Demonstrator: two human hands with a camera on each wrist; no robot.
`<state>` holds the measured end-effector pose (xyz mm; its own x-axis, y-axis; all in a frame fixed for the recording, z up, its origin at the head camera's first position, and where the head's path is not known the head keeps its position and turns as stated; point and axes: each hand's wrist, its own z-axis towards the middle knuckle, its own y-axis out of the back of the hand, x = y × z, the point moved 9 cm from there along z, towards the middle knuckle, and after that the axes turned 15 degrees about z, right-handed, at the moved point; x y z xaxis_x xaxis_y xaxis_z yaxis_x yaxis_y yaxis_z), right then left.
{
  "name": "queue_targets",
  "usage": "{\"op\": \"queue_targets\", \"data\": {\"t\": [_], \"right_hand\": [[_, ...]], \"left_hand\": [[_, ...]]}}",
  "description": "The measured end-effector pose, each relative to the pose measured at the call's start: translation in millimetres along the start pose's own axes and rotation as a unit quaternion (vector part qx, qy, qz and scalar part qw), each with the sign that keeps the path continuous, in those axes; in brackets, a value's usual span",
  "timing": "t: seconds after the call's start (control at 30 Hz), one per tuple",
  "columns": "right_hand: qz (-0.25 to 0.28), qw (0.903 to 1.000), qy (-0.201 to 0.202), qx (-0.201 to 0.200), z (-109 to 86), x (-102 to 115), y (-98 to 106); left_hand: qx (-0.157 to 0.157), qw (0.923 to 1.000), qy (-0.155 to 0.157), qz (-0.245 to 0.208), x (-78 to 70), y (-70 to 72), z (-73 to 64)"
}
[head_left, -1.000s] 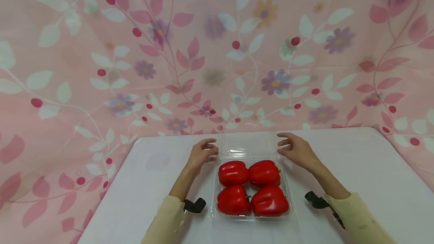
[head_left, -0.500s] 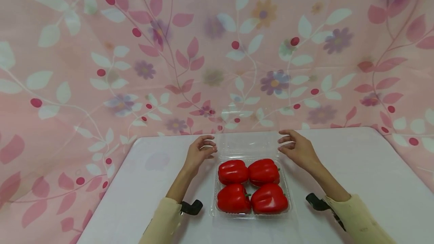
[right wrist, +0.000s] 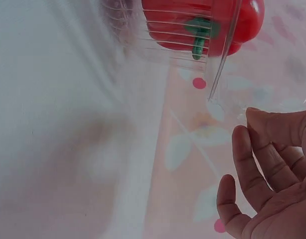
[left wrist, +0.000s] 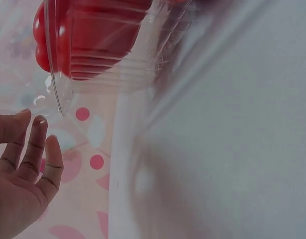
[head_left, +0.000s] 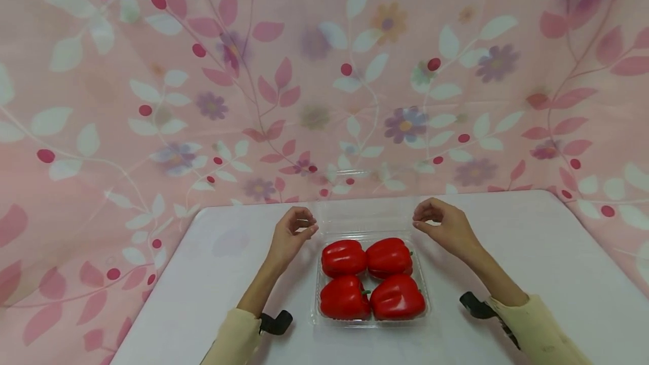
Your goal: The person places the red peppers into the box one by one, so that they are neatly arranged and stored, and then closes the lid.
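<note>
I have both hands at the far corners of the clear plastic clamshell box (head_left: 372,297), which sits in the middle of the white desk (head_left: 532,252) with four glossy red bell peppers (head_left: 372,277) packed two by two inside. My left hand (head_left: 290,233) is curled at the far left corner, thumb and fingertips (left wrist: 41,124) pinching the thin edge of the transparent hinged lid (head_left: 367,216); my right hand (head_left: 446,225) does the same at the far right corner, fingertips (right wrist: 257,117) drawn together on the lid's rim. The grip on each side looks like a light pinch on the lid, though the plastic is so clear that the exact contact is hard to make out. The lid stands raised behind the peppers, roughly upright against the pink floral cloth backdrop (head_left: 152,72), with the tray resting flat on the desk. I judge the step in hand to be swinging the lid on its far hinge, most likely bringing it over the peppers. The next move calls for both hands to travel together and evenly, so the flimsy lid does not twist, and for the rims to line up over the tray before any pressing.
</note>
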<state>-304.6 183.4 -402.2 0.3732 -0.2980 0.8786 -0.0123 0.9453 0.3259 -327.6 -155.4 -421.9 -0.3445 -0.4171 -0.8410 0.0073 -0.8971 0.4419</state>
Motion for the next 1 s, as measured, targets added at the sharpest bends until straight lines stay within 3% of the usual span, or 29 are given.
{"op": "queue_targets", "data": {"t": [0.4,0.67,0.83,1.0], "right_hand": [[-0.073,0.9962,0.043,0.022,-16.8,17,6],[-0.101,0.992,0.065,0.04,-33.7,26,11],[-0.106,0.9891,0.075,0.071,-45.0,28,9],[-0.093,0.9883,0.062,0.103,-56.3,26,8]], "left_hand": [[-0.02,0.9931,-0.063,0.097,-21.5,7.9,-22.2],[-0.041,0.9794,-0.11,0.165,-31.1,13.7,-37.2],[-0.055,0.9629,-0.153,0.216,-35.5,15.5,-50.5],[-0.039,0.9568,-0.176,0.228,-35.6,13.3,-61.0]]}}
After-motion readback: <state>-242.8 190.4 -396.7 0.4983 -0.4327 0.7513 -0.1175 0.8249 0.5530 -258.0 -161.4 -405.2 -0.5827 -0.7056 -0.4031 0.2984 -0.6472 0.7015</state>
